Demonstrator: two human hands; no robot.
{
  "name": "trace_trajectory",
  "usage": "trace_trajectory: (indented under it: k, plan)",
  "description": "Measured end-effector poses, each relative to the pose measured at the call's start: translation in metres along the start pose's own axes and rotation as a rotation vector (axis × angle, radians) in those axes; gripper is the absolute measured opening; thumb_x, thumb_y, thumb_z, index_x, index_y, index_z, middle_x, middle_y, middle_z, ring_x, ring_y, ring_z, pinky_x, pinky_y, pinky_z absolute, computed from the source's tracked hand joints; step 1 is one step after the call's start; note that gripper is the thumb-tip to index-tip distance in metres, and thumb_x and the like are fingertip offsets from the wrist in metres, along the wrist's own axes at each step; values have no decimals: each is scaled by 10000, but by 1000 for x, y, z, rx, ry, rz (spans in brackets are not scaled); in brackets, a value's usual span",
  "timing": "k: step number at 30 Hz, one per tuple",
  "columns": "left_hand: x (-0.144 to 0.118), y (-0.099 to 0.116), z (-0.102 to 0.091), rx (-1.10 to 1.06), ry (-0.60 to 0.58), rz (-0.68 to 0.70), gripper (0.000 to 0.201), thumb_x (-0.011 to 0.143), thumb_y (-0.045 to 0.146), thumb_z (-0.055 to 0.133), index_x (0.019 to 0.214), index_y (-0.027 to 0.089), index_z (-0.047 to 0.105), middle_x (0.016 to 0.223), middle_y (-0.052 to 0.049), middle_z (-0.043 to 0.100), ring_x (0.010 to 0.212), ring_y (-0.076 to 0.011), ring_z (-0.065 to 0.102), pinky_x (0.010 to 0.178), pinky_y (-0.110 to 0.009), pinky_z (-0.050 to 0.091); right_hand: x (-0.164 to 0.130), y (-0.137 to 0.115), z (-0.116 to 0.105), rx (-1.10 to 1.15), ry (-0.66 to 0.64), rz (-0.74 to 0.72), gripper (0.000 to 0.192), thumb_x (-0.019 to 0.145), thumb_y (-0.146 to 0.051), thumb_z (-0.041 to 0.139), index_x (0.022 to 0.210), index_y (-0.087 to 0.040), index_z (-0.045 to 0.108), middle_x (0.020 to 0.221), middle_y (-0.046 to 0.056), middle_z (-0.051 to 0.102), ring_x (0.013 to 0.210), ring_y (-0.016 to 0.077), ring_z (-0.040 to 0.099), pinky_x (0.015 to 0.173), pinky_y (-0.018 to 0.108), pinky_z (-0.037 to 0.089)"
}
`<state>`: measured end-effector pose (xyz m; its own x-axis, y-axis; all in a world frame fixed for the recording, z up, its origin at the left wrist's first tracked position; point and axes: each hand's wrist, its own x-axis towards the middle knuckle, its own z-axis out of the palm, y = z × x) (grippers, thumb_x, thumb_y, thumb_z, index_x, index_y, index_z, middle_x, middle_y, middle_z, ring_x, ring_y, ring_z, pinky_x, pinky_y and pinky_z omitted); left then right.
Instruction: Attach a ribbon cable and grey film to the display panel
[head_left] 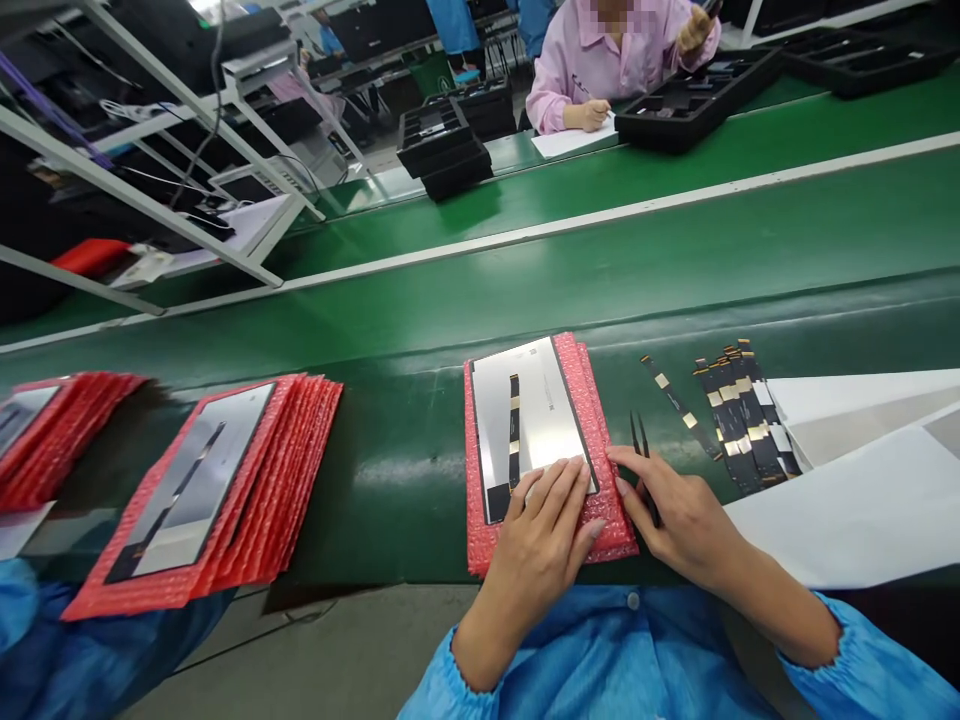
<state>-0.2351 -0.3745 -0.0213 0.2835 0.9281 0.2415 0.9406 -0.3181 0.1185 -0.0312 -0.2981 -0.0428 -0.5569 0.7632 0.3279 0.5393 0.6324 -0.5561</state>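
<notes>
A display panel (525, 370) with a silvery back lies on a small stack of red bubble-wrap sheets (609, 500) before me. A dark flex cable (514, 420) with gold-coloured patches runs lengthwise along the panel. Fingers outstretched and side by side, my left hand (544, 525) rests flat over the panel's near end. My right hand (675, 510) is at the stack's right edge, index finger and thumb bent around black tweezers (638, 435) whose tips point away from me. To its right, several flex cables (739, 415) lie in a bunch, with one single cable (679, 405) apart.
White sheets (847, 500) lie at the right. Left of me stands a thick stack of red bubble-wrap (300, 480) topped by another panel (202, 480). Across the green bench (420, 270), a person in pink (562, 60) writes beside black trays (697, 105). A blue sleeve (97, 640) shows lower left.
</notes>
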Motion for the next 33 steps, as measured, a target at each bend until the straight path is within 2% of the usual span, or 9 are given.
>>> trace_trajectory:
  k: [6, 11, 15, 22, 25, 27, 28, 30, 33]
  plan:
    - [-2, 1, 4, 22, 25, -37, 604, 1007, 451, 433, 1551, 340, 198, 1509, 42, 497, 1398, -197, 507, 1069, -453, 569, 1, -2, -2, -22, -25, 3, 483, 987, -300, 454, 1456, -367, 359, 1212, -16, 694, 762, 213, 762, 663, 374, 673]
    - [-4, 2, 7, 69, 24, -71, 562, 1033, 443, 353, 1545, 227, 271, 1582, 2, 399, 1405, -188, 483, 1079, -413, 518, 1, -2, 0, -18, -30, 8, 483, 987, -294, 457, 1455, -366, 363, 1202, -6, 699, 799, 221, 771, 661, 378, 678]
    - [-1, 4, 8, 118, 46, -47, 534, 1032, 454, 366, 1521, 242, 334, 1558, 16, 442, 1372, -177, 501, 1097, -381, 461, 0, -2, 1, 0, -39, 17, 524, 989, -287, 449, 1488, -376, 311, 1203, 5, 698, 843, 241, 773, 666, 393, 674]
    - [2, 6, 10, 160, 53, -36, 538, 1017, 478, 404, 1515, 285, 341, 1546, -8, 459, 1325, -202, 540, 1074, -409, 455, 0, -1, 0, 38, -52, 26, 536, 986, -282, 449, 1490, -402, 311, 1219, 12, 692, 851, 282, 776, 650, 443, 668]
    - [-1, 7, 3, 146, 26, 5, 562, 998, 516, 431, 1513, 318, 332, 1564, -21, 429, 1352, -222, 520, 1087, -440, 453, 0, 0, 1, 59, -20, 17, 540, 972, -287, 466, 1479, -417, 335, 1211, 17, 699, 812, 304, 780, 617, 467, 664]
    - [-2, 2, -3, 82, -14, 14, 569, 1005, 508, 415, 1523, 296, 310, 1563, -21, 428, 1386, -214, 486, 1120, -431, 440, 0, 0, 2, 70, 10, 9, 532, 960, -294, 479, 1466, -416, 368, 1192, 22, 710, 782, 324, 780, 588, 489, 660]
    - [-3, -3, -6, 43, -12, -23, 543, 1013, 488, 404, 1514, 293, 323, 1548, -14, 449, 1388, -202, 483, 1126, -413, 440, 0, 1, 2, 75, 22, 5, 524, 957, -301, 483, 1458, -416, 385, 1182, 23, 715, 770, 333, 780, 579, 502, 659]
    - [-2, -22, -12, -7, 66, -184, 439, 1023, 442, 389, 1437, 300, 418, 1465, -7, 534, 1340, -187, 518, 1099, -385, 464, 0, 2, 3, 89, 37, -11, 511, 953, -314, 490, 1447, -417, 409, 1172, 19, 720, 749, 343, 780, 568, 520, 660]
    - [2, -64, -15, 22, 219, -447, 285, 1018, 426, 388, 1184, 270, 558, 1260, -39, 633, 1169, -215, 596, 987, -417, 516, -1, 4, 5, 116, 49, -54, 511, 942, -319, 504, 1434, -430, 429, 1180, -7, 719, 745, 335, 787, 577, 523, 678]
